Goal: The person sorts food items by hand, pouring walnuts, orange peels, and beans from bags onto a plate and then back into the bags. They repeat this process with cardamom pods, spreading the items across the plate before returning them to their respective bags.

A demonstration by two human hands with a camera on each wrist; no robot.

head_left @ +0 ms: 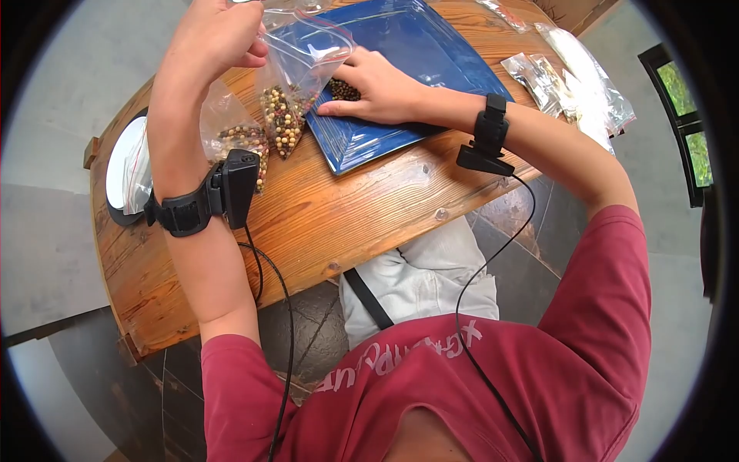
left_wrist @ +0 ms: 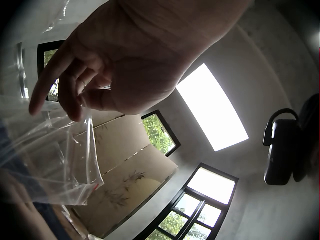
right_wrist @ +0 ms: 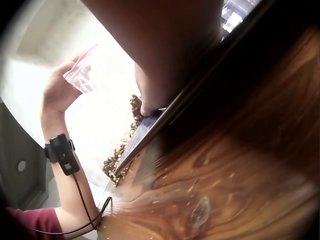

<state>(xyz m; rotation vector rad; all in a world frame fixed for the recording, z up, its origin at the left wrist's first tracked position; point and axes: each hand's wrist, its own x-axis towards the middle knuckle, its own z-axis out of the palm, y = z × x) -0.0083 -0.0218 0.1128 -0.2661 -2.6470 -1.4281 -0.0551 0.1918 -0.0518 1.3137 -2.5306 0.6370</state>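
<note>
My left hand (head_left: 219,40) is raised and pinches the upper edge of a clear zip bag (head_left: 302,55); the left wrist view shows its fingertips at the plastic. Cream, red and dark beads (head_left: 283,123) fill the bottom of this bag, which hangs at the near left edge of a blue square tray (head_left: 408,54). On that tray lies my right hand (head_left: 385,91), thumb spread, beside a small heap of dark beads (head_left: 342,90). Its fingers reach to the bag's side and are partly hidden by the plastic.
A second clear bag of beads (head_left: 242,138) lies on the wooden table (head_left: 369,200) at left, near a white round plate (head_left: 127,165). Several clear packets (head_left: 539,81) lie at the far right. Thin black cables (head_left: 289,331) run from both wrist cameras.
</note>
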